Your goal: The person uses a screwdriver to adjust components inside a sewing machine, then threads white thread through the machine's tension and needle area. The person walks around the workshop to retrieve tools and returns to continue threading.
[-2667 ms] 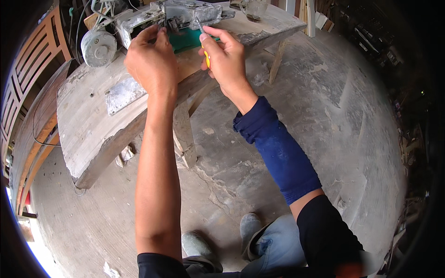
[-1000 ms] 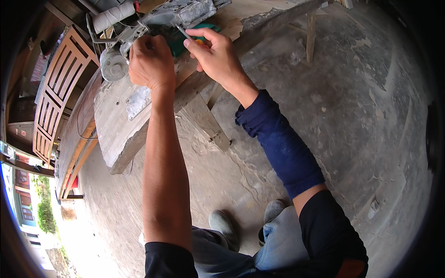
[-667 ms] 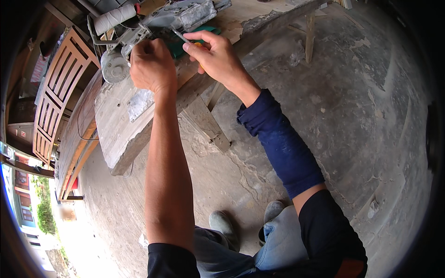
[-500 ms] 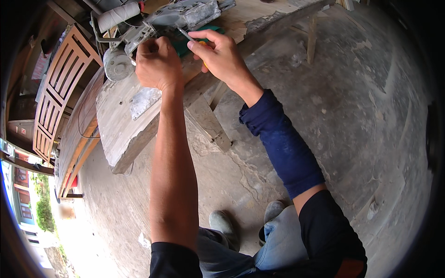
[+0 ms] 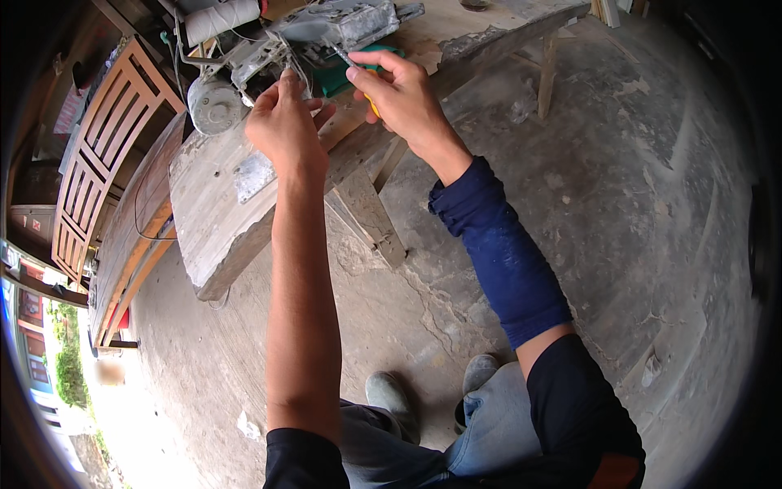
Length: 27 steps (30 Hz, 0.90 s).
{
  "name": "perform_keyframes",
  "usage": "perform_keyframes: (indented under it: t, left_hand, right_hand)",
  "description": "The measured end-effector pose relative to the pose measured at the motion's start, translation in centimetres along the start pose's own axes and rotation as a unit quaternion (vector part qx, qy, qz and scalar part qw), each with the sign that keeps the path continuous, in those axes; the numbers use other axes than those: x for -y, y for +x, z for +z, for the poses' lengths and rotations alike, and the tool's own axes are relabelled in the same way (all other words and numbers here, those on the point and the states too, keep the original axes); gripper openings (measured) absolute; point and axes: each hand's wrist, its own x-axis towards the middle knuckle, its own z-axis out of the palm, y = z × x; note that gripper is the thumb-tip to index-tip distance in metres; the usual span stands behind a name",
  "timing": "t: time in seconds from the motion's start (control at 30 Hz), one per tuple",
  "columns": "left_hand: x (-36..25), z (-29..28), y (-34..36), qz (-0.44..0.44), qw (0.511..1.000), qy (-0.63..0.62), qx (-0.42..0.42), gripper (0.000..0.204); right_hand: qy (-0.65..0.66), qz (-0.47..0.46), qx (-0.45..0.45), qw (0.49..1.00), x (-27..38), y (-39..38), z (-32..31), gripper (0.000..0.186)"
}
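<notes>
My left hand (image 5: 287, 122) is at the front of a dusty grey metal machine (image 5: 362, 26), its index finger raised to the mechanism, other fingers partly loosened. What its fingertips pinch is too small to make out. Just to the right, my right hand (image 5: 405, 100) grips a thin metal-shafted tool with a yellow handle (image 5: 372, 104), tip against or close to the mechanism. A green piece (image 5: 332, 80) lies under the machine, between my hands. A round housing (image 5: 213, 106) and a white thread spool (image 5: 220, 20) are at the machine's left. A dusty metal plate (image 5: 254, 178) lies below my left hand.
The worn wooden table (image 5: 208, 236) stands on splayed wooden legs (image 5: 366, 212). A slatted wooden panel (image 5: 106, 155) and a curved timber piece (image 5: 126, 261) are at the left. My boots are on the cracked concrete floor (image 5: 423, 301). A dark cup is at the table's back.
My left hand has loosened from a fist, its index finger now pointing up into the mechanism. My right hand has shifted slightly right with the tool still in it.
</notes>
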Motion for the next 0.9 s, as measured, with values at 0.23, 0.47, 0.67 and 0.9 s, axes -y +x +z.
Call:
perform_keyframes:
  t: [0.23,0.47,0.67,0.9]
  left_hand:
    - [-0.8,1.4,3.2,-0.183,0.968,-0.172,0.004,0.024]
    - [-1.2,1.7,4.0,-0.205,0.956,-0.209,-0.027,0.016]
    - [-1.4,1.5,4.6,-0.19,0.965,-0.182,-0.002,0.012]
    - [-1.1,1.8,4.0,-0.168,0.973,-0.156,-0.009,0.007]
  right_hand:
    - [-0.007,-0.006,-0.014,1.0,0.6,-0.2,0.3,0.032]
    - [-0.004,-0.035,-0.03,0.999,-0.2,0.0,0.5,0.031]
    - [-0.011,-0.044,-0.031,0.998,-0.8,0.2,0.4,0.03]
    - [-0.05,-0.069,-0.041,0.996,-0.9,0.2,0.3,0.029]
